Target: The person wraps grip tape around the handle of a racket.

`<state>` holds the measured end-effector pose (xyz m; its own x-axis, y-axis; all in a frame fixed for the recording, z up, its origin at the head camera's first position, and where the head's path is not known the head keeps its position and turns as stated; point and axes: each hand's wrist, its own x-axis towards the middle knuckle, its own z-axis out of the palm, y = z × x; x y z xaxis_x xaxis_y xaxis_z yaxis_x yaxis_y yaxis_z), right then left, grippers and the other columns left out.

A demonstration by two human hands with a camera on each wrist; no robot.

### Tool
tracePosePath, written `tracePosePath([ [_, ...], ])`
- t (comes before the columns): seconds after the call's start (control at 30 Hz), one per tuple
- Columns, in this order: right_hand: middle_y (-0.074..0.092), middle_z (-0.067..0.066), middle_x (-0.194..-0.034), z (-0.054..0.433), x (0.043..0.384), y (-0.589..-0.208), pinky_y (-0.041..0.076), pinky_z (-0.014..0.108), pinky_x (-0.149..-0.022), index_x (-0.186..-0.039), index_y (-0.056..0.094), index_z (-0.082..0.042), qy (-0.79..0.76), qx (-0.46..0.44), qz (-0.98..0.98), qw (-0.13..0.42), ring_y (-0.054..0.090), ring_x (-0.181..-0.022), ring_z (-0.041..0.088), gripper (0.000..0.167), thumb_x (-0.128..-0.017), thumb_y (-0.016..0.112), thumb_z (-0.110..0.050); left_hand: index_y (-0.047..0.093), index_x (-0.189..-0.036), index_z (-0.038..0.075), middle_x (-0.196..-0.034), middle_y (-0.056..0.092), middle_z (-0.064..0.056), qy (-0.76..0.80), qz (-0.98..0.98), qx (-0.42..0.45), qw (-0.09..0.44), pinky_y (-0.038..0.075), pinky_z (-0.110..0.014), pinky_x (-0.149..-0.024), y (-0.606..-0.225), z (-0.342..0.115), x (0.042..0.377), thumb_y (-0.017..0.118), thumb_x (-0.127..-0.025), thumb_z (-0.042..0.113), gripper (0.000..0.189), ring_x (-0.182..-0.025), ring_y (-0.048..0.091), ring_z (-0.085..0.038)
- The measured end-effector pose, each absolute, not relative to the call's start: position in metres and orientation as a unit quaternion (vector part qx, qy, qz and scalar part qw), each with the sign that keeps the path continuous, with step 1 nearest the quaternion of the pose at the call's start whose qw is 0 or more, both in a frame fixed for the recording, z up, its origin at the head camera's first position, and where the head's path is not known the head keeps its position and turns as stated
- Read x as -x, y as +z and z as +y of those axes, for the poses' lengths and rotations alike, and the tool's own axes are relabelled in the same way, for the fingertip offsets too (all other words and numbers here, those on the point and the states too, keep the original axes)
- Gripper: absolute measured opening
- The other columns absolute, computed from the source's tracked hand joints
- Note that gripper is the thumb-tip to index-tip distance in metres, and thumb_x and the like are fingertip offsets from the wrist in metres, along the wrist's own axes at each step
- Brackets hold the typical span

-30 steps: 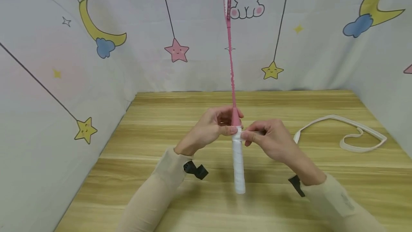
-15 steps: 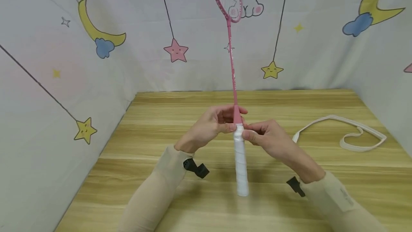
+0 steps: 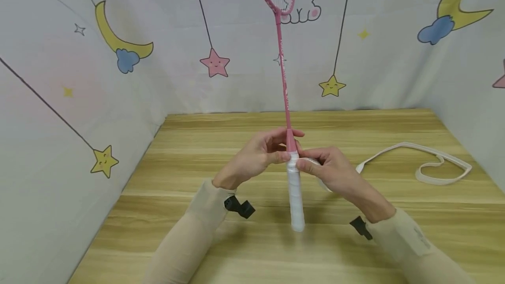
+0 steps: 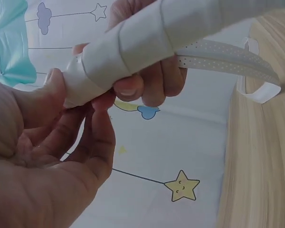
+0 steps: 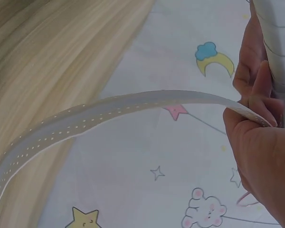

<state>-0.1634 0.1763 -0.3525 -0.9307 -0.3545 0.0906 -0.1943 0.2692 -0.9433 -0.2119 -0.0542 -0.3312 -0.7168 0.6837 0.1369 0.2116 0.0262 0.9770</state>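
Note:
A pink badminton racket (image 3: 285,86) stands nearly upright over the table, head up, its handle (image 3: 296,200) wrapped in white tape. My left hand (image 3: 258,152) holds it where the pink cone meets the handle, thumb in front and fingers behind. Close by on the other side, my right hand (image 3: 335,170) pinches perforated white grip tape (image 5: 133,100) against the handle's top. From those fingers the tape arcs away in the right wrist view. Overlapping spiral turns (image 4: 102,59) show on the handle in the left wrist view. The right fingertips are partly hidden behind the handle.
A pale length of tape (image 3: 442,182) lies looped on the right side of the wooden table (image 3: 189,143). Behind and to the left hangs a white cloth (image 3: 158,86) printed with stars, moons and a rabbit. Black wrist cameras (image 3: 240,207) sit at both sleeves.
The racket has turned about its shaft, its head going from edge-on to showing strings. A bit of tape now shows below the right hand. Both hands stay near the handle's top.

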Motion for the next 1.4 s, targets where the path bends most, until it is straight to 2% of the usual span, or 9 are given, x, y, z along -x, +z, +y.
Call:
tracePosePath([
  [0.1, 0.08, 0.008, -0.111, 0.172, 0.161, -0.351, 0.056, 0.023, -0.086, -0.128, 0.077, 0.005, -0.57, 0.169, 0.803, 0.042, 0.065, -0.097, 0.009, 0.029, -0.107, 0.071, -0.014, 0.058, -0.154, 0.008, -0.127, 0.068, -0.018, 0.615, 0.697, -0.315, 0.191, 0.059, -0.03, -0.098, -0.332, -0.054, 0.211, 0.065, -0.106, 0.0, 0.049, -0.113, 0.068, -0.018],
  [0.2, 0.08, 0.014, -0.105, 0.166, 0.159, -0.349, 0.054, 0.024, -0.077, -0.123, 0.079, 0.004, -0.554, 0.153, 0.818, 0.007, 0.064, -0.088, 0.011, 0.025, -0.106, 0.072, -0.013, 0.059, -0.151, 0.009, -0.121, 0.066, -0.012, 0.607, 0.712, -0.305, 0.176, 0.058, -0.029, -0.093, -0.333, -0.051, 0.21, 0.072, -0.104, 0.005, 0.049, -0.108, 0.067, -0.02],
  [0.3, 0.083, 0.016, -0.109, 0.161, 0.158, -0.348, 0.056, 0.023, -0.078, -0.122, 0.081, 0.002, -0.546, 0.14, 0.826, -0.01, 0.068, -0.089, 0.012, 0.025, -0.104, 0.076, -0.015, 0.062, -0.144, 0.01, -0.115, 0.066, -0.009, 0.598, 0.731, -0.289, 0.157, 0.058, -0.027, -0.087, -0.334, -0.05, 0.211, 0.078, -0.101, 0.008, 0.046, -0.103, 0.067, -0.019],
  [0.47, 0.084, 0.016, -0.111, 0.161, 0.156, -0.348, 0.058, 0.023, -0.083, -0.121, 0.082, -0.001, -0.543, 0.132, 0.829, -0.007, 0.071, -0.093, 0.01, 0.025, -0.102, 0.078, -0.015, 0.066, -0.14, 0.007, -0.112, 0.068, -0.009, 0.595, 0.74, -0.276, 0.146, 0.058, -0.026, -0.082, -0.335, -0.05, 0.213, 0.078, -0.1, 0.004, 0.042, -0.099, 0.067, -0.017],
  [0.63, 0.085, 0.015, -0.107, 0.164, 0.156, -0.347, 0.056, 0.024, -0.078, -0.119, 0.083, -0.001, -0.541, 0.142, 0.829, 0.005, 0.066, -0.084, 0.009, 0.023, -0.101, 0.078, -0.014, 0.065, -0.143, 0.002, -0.106, 0.07, -0.008, 0.606, 0.725, -0.291, 0.151, 0.059, -0.026, -0.083, -0.333, -0.054, 0.213, 0.074, -0.099, -0.004, 0.045, -0.097, 0.067, -0.015],
  [0.83, 0.085, 0.012, -0.106, 0.166, 0.153, -0.343, 0.051, 0.024, -0.072, -0.118, 0.084, -0.003, -0.527, 0.143, 0.837, 0.017, 0.057, -0.078, 0.01, 0.022, -0.101, 0.079, -0.016, 0.062, -0.147, 0.0, -0.101, 0.069, 0.0, 0.617, 0.706, -0.303, 0.172, 0.061, -0.026, -0.086, -0.333, -0.056, 0.213, 0.07, -0.099, -0.007, 0.048, -0.098, 0.068, -0.013],
  [0.97, 0.085, 0.01, -0.108, 0.168, 0.154, -0.343, 0.056, 0.025, -0.079, -0.118, 0.085, -0.005, -0.529, 0.136, 0.837, 0.026, 0.064, -0.085, 0.01, 0.023, -0.1, 0.08, -0.02, 0.061, -0.149, -0.001, -0.099, 0.07, 0.004, 0.631, 0.691, -0.301, 0.182, 0.062, -0.028, -0.088, -0.334, -0.057, 0.213, 0.07, -0.099, -0.009, 0.051, -0.1, 0.07, -0.013],
  [1.17, 0.085, 0.005, -0.114, 0.172, 0.159, -0.345, 0.057, 0.035, -0.099, -0.119, 0.085, -0.008, -0.553, 0.108, 0.824, 0.068, 0.072, -0.108, 0.014, 0.028, -0.101, 0.08, -0.03, 0.061, -0.148, -0.001, -0.098, 0.073, 0.005, 0.642, 0.683, -0.292, 0.188, 0.062, -0.029, -0.089, -0.335, -0.058, 0.214, 0.07, -0.098, -0.01, 0.052, -0.1, 0.073, -0.012],
  [1.4, 0.084, -0.001, -0.11, 0.174, 0.162, -0.347, 0.056, 0.036, -0.1, -0.118, 0.083, -0.003, -0.573, 0.114, 0.807, 0.085, 0.072, -0.108, 0.014, 0.031, -0.101, 0.079, -0.028, 0.061, -0.148, -0.004, -0.098, 0.075, 0.008, 0.644, 0.683, -0.289, 0.189, 0.06, -0.027, -0.086, -0.335, -0.058, 0.215, 0.068, -0.099, -0.011, 0.05, -0.098, 0.072, -0.012],
])
